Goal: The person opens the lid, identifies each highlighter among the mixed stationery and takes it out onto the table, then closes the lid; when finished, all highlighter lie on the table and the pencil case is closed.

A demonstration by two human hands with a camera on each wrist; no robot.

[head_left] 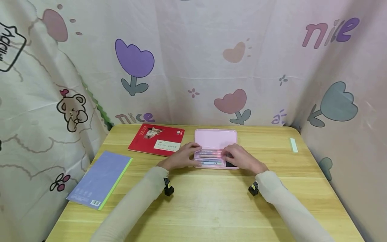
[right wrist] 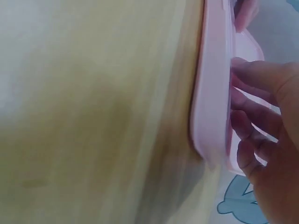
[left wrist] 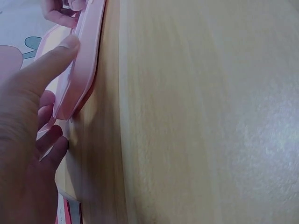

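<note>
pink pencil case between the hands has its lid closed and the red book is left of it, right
No, the lid isn't closed: the head view shows it open, with pens visible inside. The pink pencil case is between the left hand and right hand, with the red book left of it.

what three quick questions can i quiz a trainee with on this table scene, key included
1. Which hand is nearer the red book?
2. True or false: the lid of the pink pencil case is closed.
3. Which lies closest to the right edge of the table?
a) purple book
b) small pale strip
c) red book

Key:
1. The left hand.
2. False; the lid is open.
3. b, the small pale strip.
</note>
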